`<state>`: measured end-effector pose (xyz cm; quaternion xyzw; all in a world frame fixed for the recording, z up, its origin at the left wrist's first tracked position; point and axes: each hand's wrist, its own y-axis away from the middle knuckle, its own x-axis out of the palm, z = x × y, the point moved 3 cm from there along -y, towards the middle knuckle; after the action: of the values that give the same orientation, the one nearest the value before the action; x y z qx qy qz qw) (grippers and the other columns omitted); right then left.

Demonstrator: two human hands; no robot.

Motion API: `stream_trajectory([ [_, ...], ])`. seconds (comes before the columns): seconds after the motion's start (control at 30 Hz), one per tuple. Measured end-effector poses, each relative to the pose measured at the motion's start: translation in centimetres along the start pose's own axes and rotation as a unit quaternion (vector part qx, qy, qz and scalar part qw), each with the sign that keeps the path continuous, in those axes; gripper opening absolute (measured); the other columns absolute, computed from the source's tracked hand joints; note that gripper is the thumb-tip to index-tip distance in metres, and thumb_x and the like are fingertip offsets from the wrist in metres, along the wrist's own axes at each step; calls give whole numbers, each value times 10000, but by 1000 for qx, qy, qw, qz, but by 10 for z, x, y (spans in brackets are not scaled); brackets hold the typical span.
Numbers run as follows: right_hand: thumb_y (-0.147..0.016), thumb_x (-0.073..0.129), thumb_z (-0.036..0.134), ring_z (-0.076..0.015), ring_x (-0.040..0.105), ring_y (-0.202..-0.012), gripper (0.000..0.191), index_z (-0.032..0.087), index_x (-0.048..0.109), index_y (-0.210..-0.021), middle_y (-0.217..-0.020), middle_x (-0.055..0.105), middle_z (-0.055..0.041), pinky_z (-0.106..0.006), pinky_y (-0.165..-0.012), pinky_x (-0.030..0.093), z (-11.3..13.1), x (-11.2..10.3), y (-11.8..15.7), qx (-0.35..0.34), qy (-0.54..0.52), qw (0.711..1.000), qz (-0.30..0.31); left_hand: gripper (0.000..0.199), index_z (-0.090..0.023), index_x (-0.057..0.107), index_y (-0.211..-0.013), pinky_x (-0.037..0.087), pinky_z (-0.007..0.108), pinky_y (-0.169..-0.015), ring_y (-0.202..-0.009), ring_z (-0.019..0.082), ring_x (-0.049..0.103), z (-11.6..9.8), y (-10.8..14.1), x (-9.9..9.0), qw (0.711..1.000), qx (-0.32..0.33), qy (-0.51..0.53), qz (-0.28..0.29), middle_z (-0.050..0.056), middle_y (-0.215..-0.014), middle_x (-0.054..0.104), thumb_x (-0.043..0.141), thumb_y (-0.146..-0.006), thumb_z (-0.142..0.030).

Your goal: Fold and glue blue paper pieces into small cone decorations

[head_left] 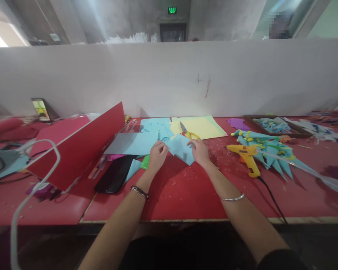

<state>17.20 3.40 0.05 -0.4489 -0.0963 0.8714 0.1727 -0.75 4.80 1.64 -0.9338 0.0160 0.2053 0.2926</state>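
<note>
My left hand (158, 154) is closed in a pinch, with a thin, dark pen-like thing (159, 135) poking up above its fingers. Between my two hands is a piece of light blue paper (183, 149) with pointed corners. My right hand (199, 150) grips its right edge between thumb and fingers. Just beyond the paper, scissors (189, 133) with yellow handles lie on pale yellow sheets (210, 126). Left of my left hand are a blue-grey sheet (126, 143) and a small bright green object (145, 162).
A yellow glue gun (249, 157) with a cord lies right, beside blue paper cones (273, 152) with yellow trim. A brown tray (294, 132) holds scraps. A black phone (114, 176) and an upright red board (84, 146) stand left. A white partition (157, 82) closes the table's back.
</note>
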Motion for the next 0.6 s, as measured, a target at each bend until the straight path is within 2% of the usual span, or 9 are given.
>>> stream_trajectory([
  [0.13, -753, 301, 92, -186, 543, -803, 324, 166, 611, -808, -860, 611, -68, -314, -750, 389, 6, -18, 0, -32, -94, 994, -40, 217, -174, 346, -475, 312, 216, -555, -589, 102, 404, 3, -1, 0, 1000, -26, 9, 13, -12, -630, 413, 384, -688, -161],
  [0.3, -717, 323, 128, -178, 569, -704, 376, 156, 627, -937, -870, 651, -57, -322, -689, 434, 15, -52, 15, -6, -193, 979, -68, 178, -181, 371, -508, 298, 211, -527, -508, 93, 377, 6, 2, 4, 998, -51, -21, 37, -53, -495, 367, 450, -668, -190],
  [0.4, -655, 350, 99, -170, 589, -789, 485, 159, 567, -1084, -994, 634, -57, -312, -725, 463, 17, -63, 38, 23, -279, 959, -33, 71, -191, 426, -680, 324, 198, -528, -503, 84, 414, 6, 4, 8, 997, -63, -4, 46, -70, -542, 424, 489, -655, -171],
  [0.47, -636, 376, 94, -168, 586, -892, 533, 170, 527, -1141, -1048, 618, -55, -308, -792, 464, 16, -63, 57, 13, -324, 946, 16, 163, -194, 439, -799, 352, 199, -544, -532, 86, 449, 5, 5, 10, 996, -55, -9, 66, -60, -606, 468, 496, -656, -143],
  [0.6, -668, 403, 118, -170, 547, -1022, 528, 200, 499, -1181, -1174, 555, -56, -310, -869, 445, 5, -60, 96, 1, -273, 957, 103, 220, -181, 466, -887, 407, 235, -601, -643, 113, 493, 5, 7, 13, 990, -20, -100, 101, 15, -800, 514, 480, -684, -97],
])
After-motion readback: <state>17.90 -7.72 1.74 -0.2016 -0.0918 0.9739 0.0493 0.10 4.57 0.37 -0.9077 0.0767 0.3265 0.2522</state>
